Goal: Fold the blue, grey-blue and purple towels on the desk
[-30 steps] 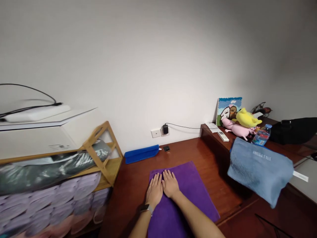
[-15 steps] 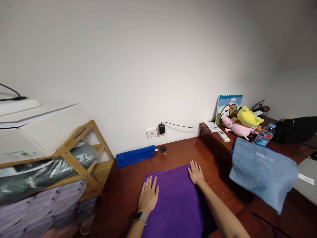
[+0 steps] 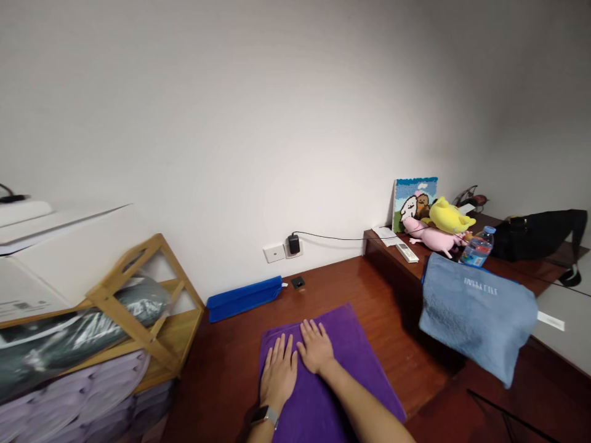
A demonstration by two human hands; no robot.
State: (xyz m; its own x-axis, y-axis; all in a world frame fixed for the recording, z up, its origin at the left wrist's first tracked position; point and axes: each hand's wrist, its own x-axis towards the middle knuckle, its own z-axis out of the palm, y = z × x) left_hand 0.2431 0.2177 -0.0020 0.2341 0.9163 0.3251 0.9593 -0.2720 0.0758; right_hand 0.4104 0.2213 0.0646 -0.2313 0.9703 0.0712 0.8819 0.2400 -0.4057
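A purple cloth (image 3: 364, 363) lies spread on the reddish-brown wooden table (image 3: 231, 363). My left hand (image 3: 279, 372), with a watch on its wrist, rests flat on the left part of the cloth, fingers stretched out. Close beside it, my right hand (image 3: 316, 347) also lies flat on the cloth, fingers apart and pointing up and to the left. Neither hand holds anything. The cloth's right edge shows beyond my right forearm; its near end runs out of view.
Behind the cloth lies a folded blue cloth (image 3: 244, 298) by the wall. A grey-blue towel (image 3: 478, 314) hangs off the raised shelf at right, which bears a bottle (image 3: 478, 246), plush toys (image 3: 447, 215) and a remote (image 3: 407, 253). A wooden rack (image 3: 152, 307) stands at left.
My right hand has moved left across the purple cloth, from its right edge to beside my left hand. The view has shifted slightly to the right.
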